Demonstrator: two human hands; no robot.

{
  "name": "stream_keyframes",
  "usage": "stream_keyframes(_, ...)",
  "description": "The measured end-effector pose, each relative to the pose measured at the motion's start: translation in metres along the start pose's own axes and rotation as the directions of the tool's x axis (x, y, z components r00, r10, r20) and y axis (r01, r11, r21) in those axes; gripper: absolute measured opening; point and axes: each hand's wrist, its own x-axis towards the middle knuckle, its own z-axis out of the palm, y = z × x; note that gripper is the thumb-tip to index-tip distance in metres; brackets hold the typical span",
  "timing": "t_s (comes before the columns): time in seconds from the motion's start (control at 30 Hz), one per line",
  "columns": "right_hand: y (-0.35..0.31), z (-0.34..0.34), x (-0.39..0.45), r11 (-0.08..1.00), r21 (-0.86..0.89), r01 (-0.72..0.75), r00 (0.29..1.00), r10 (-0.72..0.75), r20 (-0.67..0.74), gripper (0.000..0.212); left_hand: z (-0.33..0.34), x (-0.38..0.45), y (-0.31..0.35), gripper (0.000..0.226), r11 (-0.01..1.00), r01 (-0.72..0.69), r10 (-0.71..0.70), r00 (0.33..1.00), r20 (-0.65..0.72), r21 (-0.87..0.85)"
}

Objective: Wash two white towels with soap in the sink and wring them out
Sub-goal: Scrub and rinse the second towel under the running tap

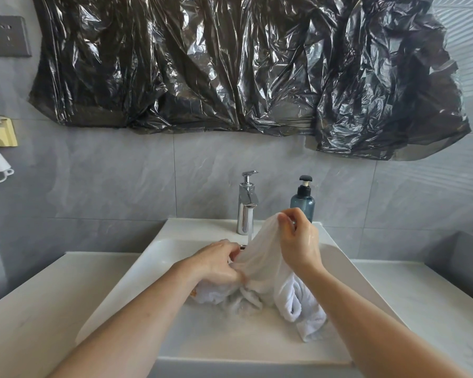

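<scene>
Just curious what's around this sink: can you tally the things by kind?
Towels: 2, a wet one gripped by the left hand and right hand, and a rolled one lying in the sink
Taps: 1
Pump bottles: 1
Plastic sheets: 1
Wall sockets: 1
Total: 6
</scene>
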Motion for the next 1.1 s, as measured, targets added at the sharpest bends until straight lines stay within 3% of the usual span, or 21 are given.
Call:
stream_keyframes(0.07,0.000,-0.002,0.000,0.999,-0.035,-0.042,0.999,0.042,0.024,0.016,-0.001,0.002,-0.003,0.014,0.999,0.009,-0.011,0.999,-0.046,-0.035)
stream_keyframes(0.13,0.000,-0.005,0.000,0.996,-0.043,-0.079,0.992,0.083,0.099,0.011,-0.003,0.003,-0.006,0.002,0.994,-0.046,0.027,0.982,-0.185,-0.102)
stream_keyframes(0.2,-0.002,-0.007,-0.005,0.998,0.021,-0.054,0.964,0.046,0.262,0.020,-0.003,0.004,-0.008,0.011,0.983,-0.127,0.079,0.946,-0.314,-0.136)
stream_keyframes(0.27,-0.002,-0.003,-0.014,0.997,0.065,-0.033,0.875,-0.002,0.484,0.035,-0.001,0.006,-0.006,0.017,0.965,-0.222,0.150,0.906,-0.396,-0.143)
stream_keyframes(0.33,0.001,0.005,-0.018,0.999,-0.028,0.032,0.799,-0.009,0.601,0.040,0.001,0.010,-0.003,0.021,0.952,-0.271,0.187,0.879,-0.438,-0.139)
stream_keyframes(0.4,0.003,0.010,-0.016,0.981,-0.141,0.131,0.828,-0.031,0.559,0.010,0.001,0.013,-0.002,0.022,0.950,-0.287,0.200,0.857,-0.474,-0.119)
stream_keyframes(0.43,0.004,0.010,-0.014,0.978,-0.157,0.137,0.855,-0.036,0.518,0.008,0.001,0.014,-0.003,0.017,0.951,-0.289,0.200,0.850,-0.487,-0.112)
stream_keyframes(0.5,0.003,0.007,-0.010,0.992,-0.102,0.077,0.888,-0.022,0.459,0.012,0.000,0.015,-0.005,0.009,0.964,-0.227,0.141,0.877,-0.459,-0.139)
stream_keyframes(0.67,0.000,0.000,-0.005,0.989,0.052,-0.137,0.937,0.112,0.332,0.018,0.009,0.012,-0.010,0.041,0.965,-0.060,0.028,0.992,-0.126,-0.256)
stream_keyframes(0.73,-0.001,-0.001,-0.003,0.984,0.061,-0.166,0.947,0.143,0.287,0.024,0.012,0.010,-0.005,0.034,0.940,-0.040,0.019,0.998,-0.064,-0.339)
stream_keyframes(0.77,-0.001,-0.002,-0.003,0.981,0.071,-0.180,0.949,0.154,0.276,0.029,0.012,0.008,-0.001,0.023,0.936,-0.047,0.018,0.996,-0.086,-0.349)
stream_keyframes(0.83,-0.004,-0.004,-0.003,0.965,0.123,-0.234,0.938,0.190,0.291,0.036,0.009,0.008,0.003,0.026,0.943,-0.089,0.029,0.982,-0.186,-0.322)
stream_keyframes(0.9,-0.005,-0.006,-0.004,0.954,0.148,-0.261,0.908,0.191,0.372,0.051,0.007,0.009,0.002,0.037,0.944,-0.129,0.050,0.966,-0.254,-0.304)
stream_keyframes(1.0,0.000,-0.004,-0.007,0.970,0.102,-0.219,0.828,0.129,0.546,0.071,0.007,0.012,-0.002,0.036,0.940,-0.156,0.027,0.921,-0.389,-0.304)
stream_keyframes(1.03,0.002,-0.002,-0.008,0.974,0.098,-0.202,0.813,0.111,0.572,0.065,0.007,0.013,-0.003,0.037,0.938,-0.157,0.003,0.895,-0.445,-0.309)
stream_keyframes(1.1,0.006,0.002,-0.008,0.989,0.100,-0.113,0.823,0.037,0.567,0.024,0.007,0.016,-0.002,0.044,0.920,-0.177,-0.030,0.857,-0.515,-0.348)
